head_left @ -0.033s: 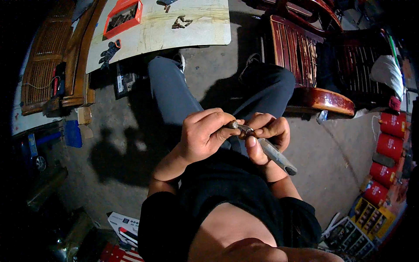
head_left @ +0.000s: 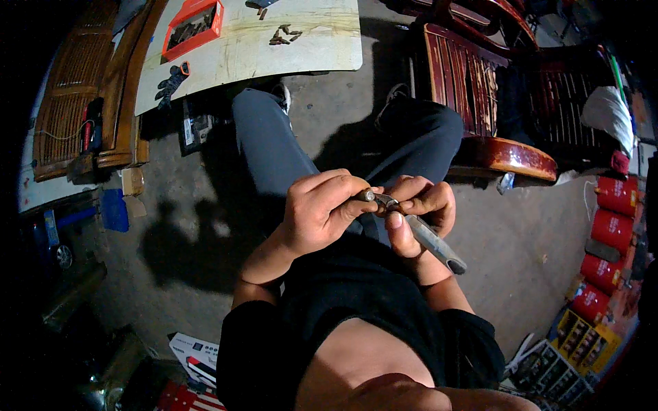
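Note:
My left hand [head_left: 319, 212] pinches a small metal cylinder [head_left: 369, 196] with a round end between thumb and fingertips. Closed around a slim tool with a grey handle [head_left: 433, 245], my right hand [head_left: 421, 209] has its thumb pressed along the near side. The tool looks like a utility knife, with its handle slanting down to the right. Its narrow metal tip [head_left: 387, 201] lies against or right beside the cylinder; fingers hide the exact contact. Both hands meet in front of my torso, over my lap.
Ahead, a pale table [head_left: 315, 51] bears an orange-red box [head_left: 194, 31] of dark metal pieces, loose small pieces [head_left: 284, 34] and a dark glove [head_left: 173, 82]. Dark red wooden chairs [head_left: 459, 82] stand right. Red cans [head_left: 612, 231] line the right edge; a wooden bench [head_left: 75, 89] is left.

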Demonstrator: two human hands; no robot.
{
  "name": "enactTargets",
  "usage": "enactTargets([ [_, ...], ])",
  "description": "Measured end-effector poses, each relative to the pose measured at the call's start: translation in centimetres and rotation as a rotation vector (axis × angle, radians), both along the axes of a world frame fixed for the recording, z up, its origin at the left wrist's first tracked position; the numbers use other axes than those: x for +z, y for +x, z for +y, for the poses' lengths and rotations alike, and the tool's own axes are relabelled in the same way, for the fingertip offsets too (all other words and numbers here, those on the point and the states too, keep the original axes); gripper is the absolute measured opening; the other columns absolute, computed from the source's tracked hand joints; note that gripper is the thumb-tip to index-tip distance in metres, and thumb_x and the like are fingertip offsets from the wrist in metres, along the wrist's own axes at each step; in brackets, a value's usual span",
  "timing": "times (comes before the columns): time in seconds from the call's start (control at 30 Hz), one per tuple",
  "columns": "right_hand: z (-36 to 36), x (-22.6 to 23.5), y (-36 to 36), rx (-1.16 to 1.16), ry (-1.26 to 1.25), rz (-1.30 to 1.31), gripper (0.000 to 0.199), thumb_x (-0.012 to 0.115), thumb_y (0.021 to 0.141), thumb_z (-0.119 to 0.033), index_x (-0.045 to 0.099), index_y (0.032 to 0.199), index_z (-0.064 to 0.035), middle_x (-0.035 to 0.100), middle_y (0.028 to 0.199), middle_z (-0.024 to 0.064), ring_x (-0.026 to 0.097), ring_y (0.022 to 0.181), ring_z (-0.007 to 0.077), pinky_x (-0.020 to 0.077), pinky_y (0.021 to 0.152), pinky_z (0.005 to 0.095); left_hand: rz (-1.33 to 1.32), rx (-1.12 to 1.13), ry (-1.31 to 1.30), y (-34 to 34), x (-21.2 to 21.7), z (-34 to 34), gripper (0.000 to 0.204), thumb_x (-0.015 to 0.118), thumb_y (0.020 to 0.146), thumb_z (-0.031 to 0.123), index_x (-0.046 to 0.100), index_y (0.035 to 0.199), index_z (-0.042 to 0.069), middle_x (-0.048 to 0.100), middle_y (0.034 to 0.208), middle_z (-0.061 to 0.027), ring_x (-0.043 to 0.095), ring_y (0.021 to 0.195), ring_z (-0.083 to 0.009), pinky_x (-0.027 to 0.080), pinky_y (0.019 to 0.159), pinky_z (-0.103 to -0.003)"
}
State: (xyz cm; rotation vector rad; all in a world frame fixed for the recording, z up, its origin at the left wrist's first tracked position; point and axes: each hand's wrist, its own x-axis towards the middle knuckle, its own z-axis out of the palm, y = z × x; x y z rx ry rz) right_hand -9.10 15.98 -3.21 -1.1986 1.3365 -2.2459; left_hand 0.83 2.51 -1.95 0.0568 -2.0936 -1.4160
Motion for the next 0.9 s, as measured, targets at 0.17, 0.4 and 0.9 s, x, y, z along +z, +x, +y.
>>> enactTargets([
  [0.17,0.08,0.47,-0.03,0.027,0.007,0.020,0.022,0.068,0.080,-0.001,0.046,0.087,-0.0029,0.062,0.077,0.0159,0.060,0.063,0.0196,0.0504,0.058,0.0334,-0.020,-0.011,-0.016,0.02,-0.02,-0.10,0.020,0.069,0.085,0.017,0.063,0.086,-0.002,0.065,0.075,-0.0111,0.064,0.063,-0.0225,0.049,0.055,-0.029],
  [0.4,0.07,-0.05,-0.22,0.016,0.010,0.019,0.022,0.067,0.080,-0.001,0.046,0.086,-0.0034,0.062,0.077,0.0159,0.060,0.063,0.0189,0.0503,0.058,0.0328,-0.006,-0.017,0.010,-0.18,-0.19,-0.16,0.016,0.069,0.085,0.015,0.064,0.086,-0.001,0.066,0.075,-0.0104,0.065,0.064,-0.0224,0.050,0.055,-0.028],
  [0.9,0.24,0.01,0.14,0.042,-0.005,-0.048,0.022,0.067,0.080,0.000,0.047,0.088,-0.0026,0.063,0.080,0.0175,0.063,0.069,0.0223,0.0502,0.060,0.0336,-0.014,-0.021,-0.026,-0.42,-0.10,-0.26,0.014,0.069,0.085,0.012,0.064,0.087,-0.002,0.065,0.075,-0.0117,0.066,0.064,-0.0232,0.050,0.054,-0.029],
])
